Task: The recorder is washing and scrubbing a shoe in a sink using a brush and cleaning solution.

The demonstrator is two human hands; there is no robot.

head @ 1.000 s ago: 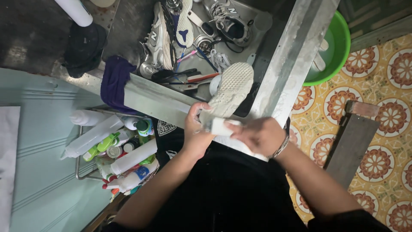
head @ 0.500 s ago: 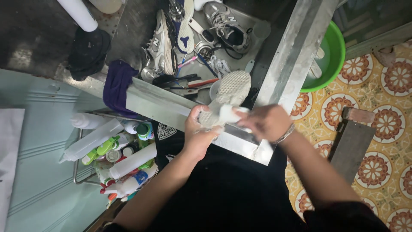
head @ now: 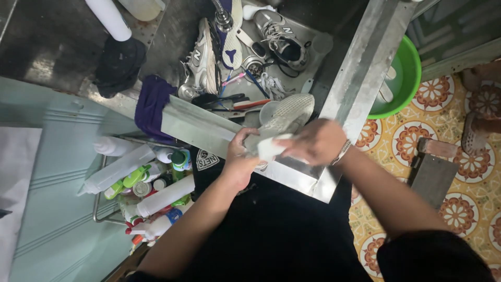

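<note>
At the front edge of the sink (head: 209, 133), the left hand (head: 241, 162) gripped the heel of a white mesh shoe (head: 286, 116) while the right hand (head: 315, 141) clenched a white pad (head: 270, 148) against it. The shoe looked light, soft and probably wet, so the stiffer sole seemed the safest hold.

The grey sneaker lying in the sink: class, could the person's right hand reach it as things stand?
Probably yes, once freed. The right hand grips a white block against the white shoe; the grey sneaker lies uncovered in the sink just beyond.
</note>
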